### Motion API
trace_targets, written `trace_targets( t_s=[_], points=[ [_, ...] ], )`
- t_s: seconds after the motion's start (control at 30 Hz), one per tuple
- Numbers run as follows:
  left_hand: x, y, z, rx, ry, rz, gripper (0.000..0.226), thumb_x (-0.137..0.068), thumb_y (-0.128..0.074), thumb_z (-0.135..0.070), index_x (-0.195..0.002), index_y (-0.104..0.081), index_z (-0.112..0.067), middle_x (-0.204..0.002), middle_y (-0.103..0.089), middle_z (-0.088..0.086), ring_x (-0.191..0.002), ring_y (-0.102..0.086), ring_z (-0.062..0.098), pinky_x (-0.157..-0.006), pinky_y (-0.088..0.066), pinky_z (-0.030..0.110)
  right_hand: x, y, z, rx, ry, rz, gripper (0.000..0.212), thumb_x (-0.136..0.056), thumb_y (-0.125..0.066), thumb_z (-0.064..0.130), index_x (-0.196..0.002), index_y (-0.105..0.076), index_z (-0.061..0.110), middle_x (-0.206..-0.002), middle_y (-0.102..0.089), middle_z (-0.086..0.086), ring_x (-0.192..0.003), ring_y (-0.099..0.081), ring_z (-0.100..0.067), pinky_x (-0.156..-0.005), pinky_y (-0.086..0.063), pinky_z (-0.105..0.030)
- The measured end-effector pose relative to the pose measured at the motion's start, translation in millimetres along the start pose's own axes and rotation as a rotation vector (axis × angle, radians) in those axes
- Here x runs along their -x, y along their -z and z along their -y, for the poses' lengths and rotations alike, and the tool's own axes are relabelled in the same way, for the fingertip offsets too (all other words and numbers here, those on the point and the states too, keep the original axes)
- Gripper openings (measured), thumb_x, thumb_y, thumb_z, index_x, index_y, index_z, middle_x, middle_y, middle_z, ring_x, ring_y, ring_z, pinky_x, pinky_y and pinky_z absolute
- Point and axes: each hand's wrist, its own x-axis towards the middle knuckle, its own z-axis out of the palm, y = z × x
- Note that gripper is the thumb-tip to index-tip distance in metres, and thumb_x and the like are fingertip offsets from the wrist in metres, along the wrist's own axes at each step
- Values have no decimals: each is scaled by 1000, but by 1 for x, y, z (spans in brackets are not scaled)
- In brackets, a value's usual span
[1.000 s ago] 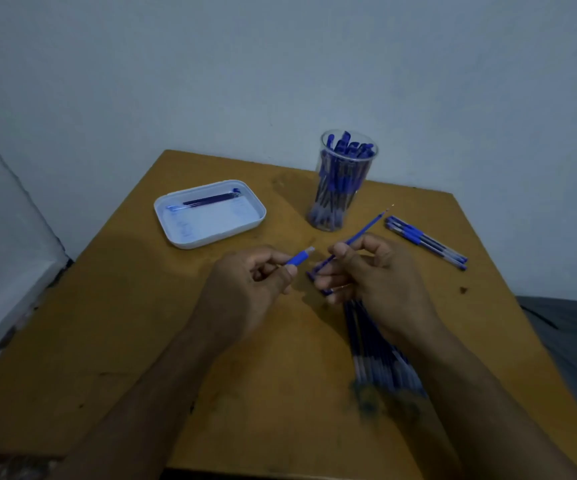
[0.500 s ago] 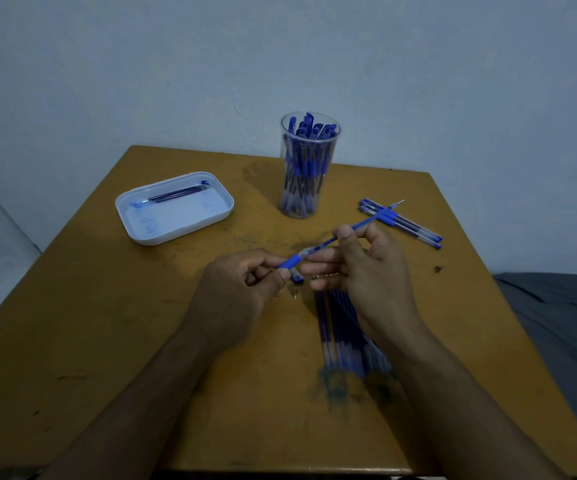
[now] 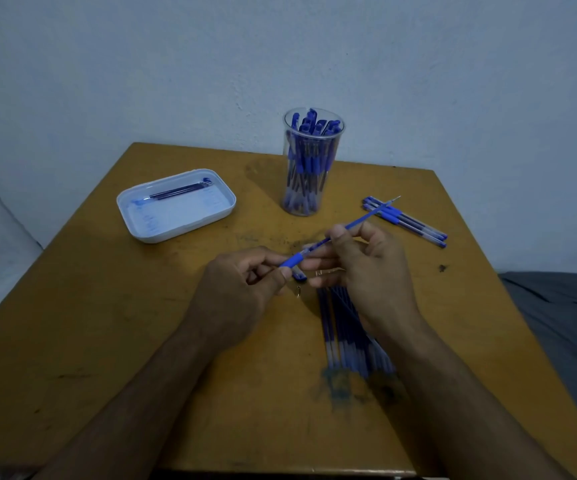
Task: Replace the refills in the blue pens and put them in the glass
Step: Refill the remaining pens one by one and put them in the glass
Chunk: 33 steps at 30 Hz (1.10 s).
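Note:
My left hand [image 3: 242, 292] pinches the blue grip end of a pen barrel [image 3: 292, 261] at the table's middle. My right hand [image 3: 366, 268] pinches a thin blue refill [image 3: 360, 221] whose lower end meets the barrel; its metal tip points up to the right. A clear glass [image 3: 313, 161] full of blue pens stands at the back centre. A bundle of refills [image 3: 349, 334] lies on the table under my right wrist. Several blue pens [image 3: 406, 221] lie at the right.
A white tray [image 3: 176, 206] with a pen or refill in it sits at the back left of the wooden table [image 3: 107, 323]. A small blue cap [image 3: 299, 275] and a tiny spring [image 3: 298, 292] lie below my fingers. Grey fabric is right of the table.
My hands came together: the refill, held apart from the barrel a second ago, now meets its end. The camera view shifted, so the glass and tray appear further left.

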Motion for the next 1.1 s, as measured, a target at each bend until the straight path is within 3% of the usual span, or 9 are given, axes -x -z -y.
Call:
trace_targets(
  t_s=[0.07, 0.3, 0.47, 0.53, 0.6, 0.7, 0.87, 0.97, 1.1],
  points=[
    [0, 0, 0, 0, -5, 8, 17, -93, -70, -21, -97, -72, -37, -76, -74, -4, -64, -66, 11, -62, -56, 35, 1, 0, 2, -18, -37, 53, 20, -102, -59, 18, -103, -62, -2, -84, -75, -19, -77, -74, -35, -57, -61, -37],
    [1, -1, 2, -34, -17, 14, 20, -94, -70, -23, -96, -71, -42, -78, -73, -6, -74, -70, 20, -64, -58, 47, 0, -1, -5, -64, -28, 8, 25, -102, -60, 21, -98, -57, -3, -84, -71, -24, -68, -69, -30, -51, -57, -35],
    [0, 1, 1, -22, -6, 1, 14, -95, -68, -22, -98, -72, -35, -76, -73, -5, -61, -64, 5, -53, -50, 18, 1, 1, -3, 107, -94, 82, 38, -90, -71, 45, -99, -69, 9, -85, -73, -16, -67, -65, -24, -45, -47, -30],
    [-1, 1, 1, 24, 30, -22, 11, -95, -68, -21, -99, -72, -30, -75, -74, -3, -56, -62, 4, -50, -46, 14, 1, 3, -2, 264, -39, 16, 41, -93, -61, 57, -97, -68, 17, -82, -75, -4, -63, -65, -16, -47, -46, -28],
    [-2, 1, 3, 51, 60, -50, 8, -96, -66, -23, -101, -73, -26, -75, -74, -1, -54, -61, 7, -49, -45, 16, -1, 5, -4, 564, 88, -5, 31, -98, -59, 51, -88, -69, 23, -78, -72, 4, -65, -63, -7, -57, -48, -26],
    [-4, 2, 4, 78, 83, -76, 9, -99, -63, -24, -100, -73, -23, -75, -74, 1, -52, -59, 12, -49, -44, 18, 1, 2, -4, 984, 178, 204, 13, -96, -67, 35, -95, -73, 25, -90, -68, 10, -82, -60, -6, -73, -52, -27],
    [-4, 3, 3, 60, 85, -68, 11, -99, -63, -23, -102, -73, -22, -75, -74, 0, -50, -57, 9, -48, -44, 17, 3, -12, -5, 1302, 167, 357, 22, -98, -61, 33, -114, -69, 20, -106, -58, 1, -97, -56, -17, -85, -52, -35],
    [-2, 3, 1, 54, 73, -53, 11, -98, -64, -21, -102, -74, -21, -73, -74, 1, -49, -56, 4, -49, -45, 16, 2, -15, -2, 1290, 123, 375, 18, -98, -62, 27, -114, -67, 20, -108, -60, 0, -99, -59, -19, -86, -54, -36],
    [0, 2, -1, 44, 52, -34, 10, -96, -66, -19, -100, -74, -24, -72, -74, 0, -51, -57, -2, -54, -44, 12, -1, -1, -2, 832, 120, 114, 7, -97, -65, 18, -94, -68, 24, -87, -70, 8, -76, -63, -4, -63, -47, -15]
  ],
)
